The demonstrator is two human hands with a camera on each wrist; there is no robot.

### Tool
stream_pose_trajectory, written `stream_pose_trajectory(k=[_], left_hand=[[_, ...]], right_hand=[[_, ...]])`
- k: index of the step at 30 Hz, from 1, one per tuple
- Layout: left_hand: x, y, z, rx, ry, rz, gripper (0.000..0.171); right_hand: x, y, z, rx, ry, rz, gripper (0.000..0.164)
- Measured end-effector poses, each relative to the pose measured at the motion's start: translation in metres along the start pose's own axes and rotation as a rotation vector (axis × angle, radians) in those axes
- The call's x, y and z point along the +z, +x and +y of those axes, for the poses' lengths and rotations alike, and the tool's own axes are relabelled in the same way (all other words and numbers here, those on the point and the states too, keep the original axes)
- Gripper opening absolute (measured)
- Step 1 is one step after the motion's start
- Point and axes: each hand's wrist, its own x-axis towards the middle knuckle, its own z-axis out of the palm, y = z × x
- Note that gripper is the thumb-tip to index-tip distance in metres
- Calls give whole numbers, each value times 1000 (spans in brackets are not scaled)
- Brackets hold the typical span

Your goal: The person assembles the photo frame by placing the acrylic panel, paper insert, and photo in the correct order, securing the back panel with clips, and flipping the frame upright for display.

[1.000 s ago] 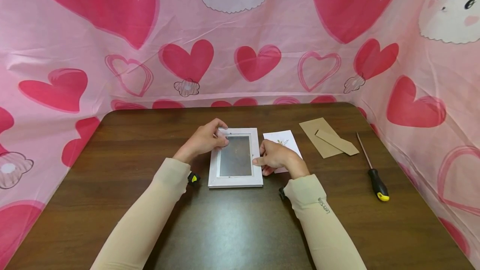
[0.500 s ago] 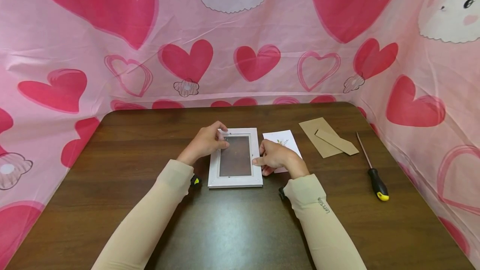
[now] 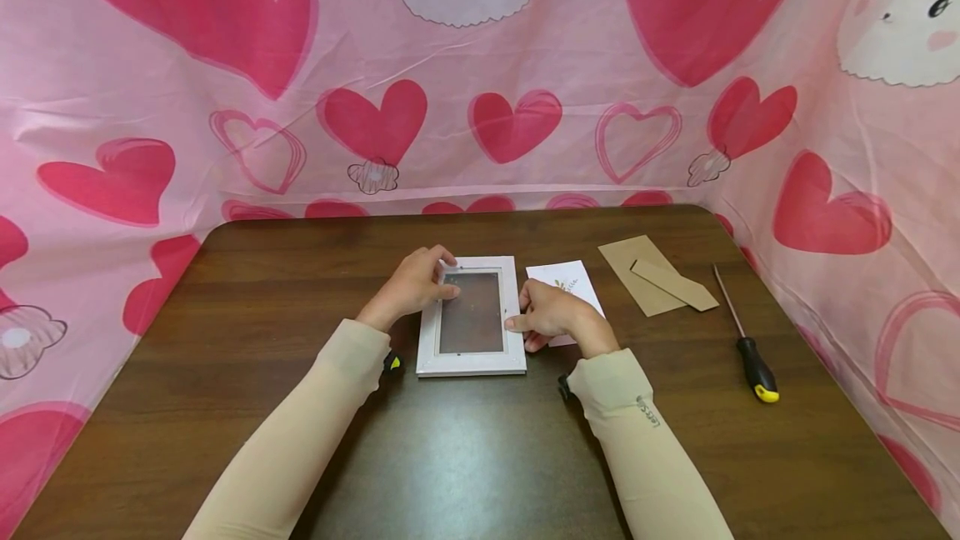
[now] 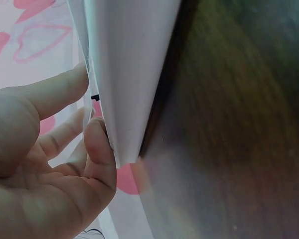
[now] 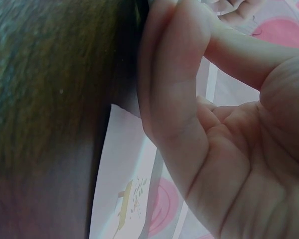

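A white picture frame (image 3: 471, 363) lies on the table with its back up, small dark tabs around its opening. A clear pane (image 3: 472, 319) shows in that opening. In the left wrist view, a thin edge of the clear pane (image 4: 80, 30) stands slightly off the frame. My left hand (image 3: 410, 282) pinches this pane near the far left corner, its curled fingers close against the frame's edge. My right hand (image 3: 553, 312) holds the frame's right side, thumb on top and fingers along the outer edge. The fingertips' exact contact there is partly hidden.
A white printed card (image 3: 581, 277) lies partly under the right hand. Beyond it are a brown backing board (image 3: 633, 261) and a folded brown stand piece (image 3: 675, 283). A screwdriver (image 3: 753, 365) with a black and yellow handle lies at the right.
The pane's grey reflection has darkened to brown, and my left hand has shifted slightly nearer and to the right. The right hand and the frame stay in place.
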Motion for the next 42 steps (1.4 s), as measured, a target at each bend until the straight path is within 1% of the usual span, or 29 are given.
stream_pose_trajectory(k=[8, 14, 20, 30, 36, 42], left_hand=[[3, 1, 1, -23, 11, 0, 44], [5, -1, 0, -40, -18, 1, 44], [6, -2, 0, -31, -35, 4, 45], [5, -2, 1, -25, -37, -13, 46], [6, -2, -1, -8, -25, 8, 44], [5, -2, -1, -26, -22, 5, 45]], right_hand=[[0, 0, 1, -3, -2, 4, 35], [1, 0, 1, 5, 5, 1, 37], [0, -1, 0, 4, 8, 0, 38], [0, -1, 0, 4, 6, -3, 37], [1, -1, 1, -6, 17, -5, 36], [1, -1, 1, -10, 10, 2, 37]])
